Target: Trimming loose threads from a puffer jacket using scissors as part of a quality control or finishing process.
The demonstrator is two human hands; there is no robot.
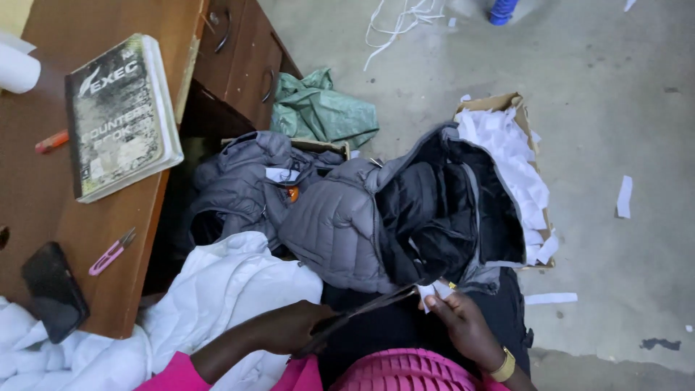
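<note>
Blue plastic object [502, 10], cut off at 12 o'clock edge; white fabric label [436, 291], hidden partly by right hand [467, 327] fingers.

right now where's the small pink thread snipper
In the head view, the small pink thread snipper lies at left on the brown wooden desk, between the black phone and the worn book.

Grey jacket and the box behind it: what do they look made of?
Grey jacket: looks like smooth synthetic shell, slightly shiny, with puffy quilted channels; dark lining shows inside. Box: probably plain brown cardboard, with matte, rough edges, filled with white strips that could be paper or fabric.
</note>
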